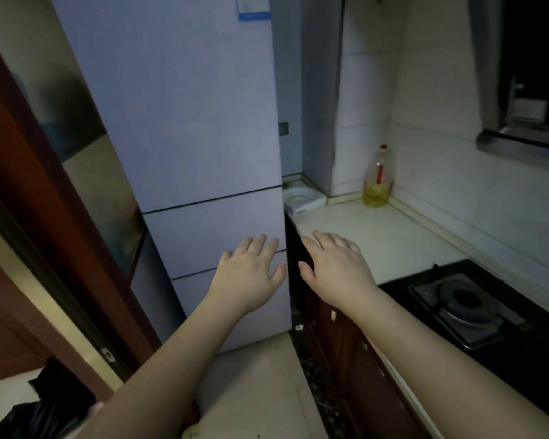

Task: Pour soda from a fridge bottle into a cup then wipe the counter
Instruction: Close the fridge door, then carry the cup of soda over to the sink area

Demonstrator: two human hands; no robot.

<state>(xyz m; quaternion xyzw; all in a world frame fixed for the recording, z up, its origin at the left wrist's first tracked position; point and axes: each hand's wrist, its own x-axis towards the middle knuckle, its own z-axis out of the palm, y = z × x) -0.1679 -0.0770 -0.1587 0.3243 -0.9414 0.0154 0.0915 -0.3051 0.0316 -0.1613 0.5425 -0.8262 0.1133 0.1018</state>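
The pale fridge [184, 122] stands shut, left of the counter [377, 239]. Both hands reach toward it with fingers spread and holding nothing: the left hand [251, 274] before the lower doors, the right hand [336, 267] at the counter's edge. An oil bottle [377, 179] stands in the corner, with a gas burner [463, 302] nearer.

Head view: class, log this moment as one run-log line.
fridge: shut | left hand: open, empty | right hand: open, empty | counter: oil bottle
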